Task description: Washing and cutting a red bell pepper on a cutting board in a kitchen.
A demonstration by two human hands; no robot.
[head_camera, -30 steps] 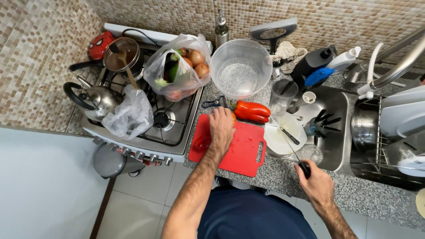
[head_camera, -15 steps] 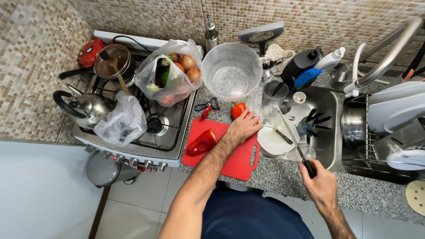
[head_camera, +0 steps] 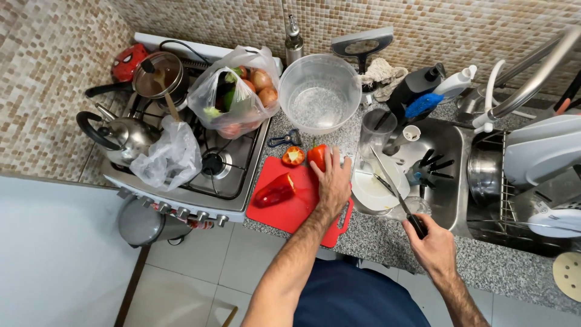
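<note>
A red cutting board (head_camera: 289,209) lies on the granite counter between the stove and the sink. One red pepper piece (head_camera: 275,191) lies on it, and another with its cut face up (head_camera: 293,155) sits at the board's far edge. My left hand (head_camera: 334,181) rests on the board's far right corner, fingers pressing on a third red pepper piece (head_camera: 316,155). My right hand (head_camera: 433,248) grips the black handle of a long knife (head_camera: 387,178), blade pointing away over a white plate (head_camera: 372,194).
On the left, the gas stove (head_camera: 233,175) carries a kettle (head_camera: 124,136), a pot (head_camera: 158,75), a crumpled plastic bag (head_camera: 166,157) and a bag of vegetables (head_camera: 239,97). A clear bowl (head_camera: 319,91) stands behind the board. Sink (head_camera: 451,151) and dish rack (head_camera: 526,181) lie right.
The whole pepper is now in pieces. My left hand moved to the board's far right corner with one piece. My right hand lifted the knife over the plate.
</note>
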